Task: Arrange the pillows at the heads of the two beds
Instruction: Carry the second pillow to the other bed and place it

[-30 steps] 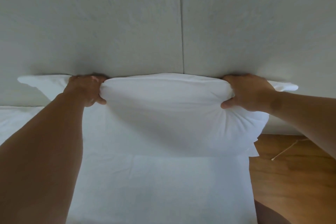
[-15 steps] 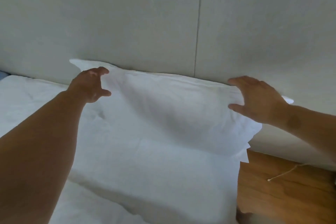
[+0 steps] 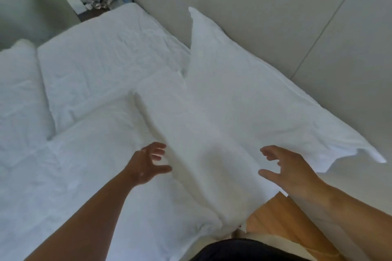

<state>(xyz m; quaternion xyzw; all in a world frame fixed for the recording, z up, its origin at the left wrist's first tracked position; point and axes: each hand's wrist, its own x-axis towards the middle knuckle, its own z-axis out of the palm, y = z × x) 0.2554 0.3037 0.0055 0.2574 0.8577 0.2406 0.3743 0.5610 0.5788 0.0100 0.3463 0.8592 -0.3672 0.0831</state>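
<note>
Now, from your head view, both your hands hover spread and empty over the near bed [image 3: 89, 186]. Your left hand [image 3: 146, 165], at about 7 o'clock of the frame's centre, has its fingers splayed, just beside the pillow [image 3: 244, 108]; whether they touch it is unclear. Your right hand [image 3: 290, 171], at 4 o'clock, is likewise agape above the pillow's lower edge. That pillow leans against the headboard [image 3: 275, 6]. A second pillow [image 3: 19, 91] lies at 9 o'clock.
</note>
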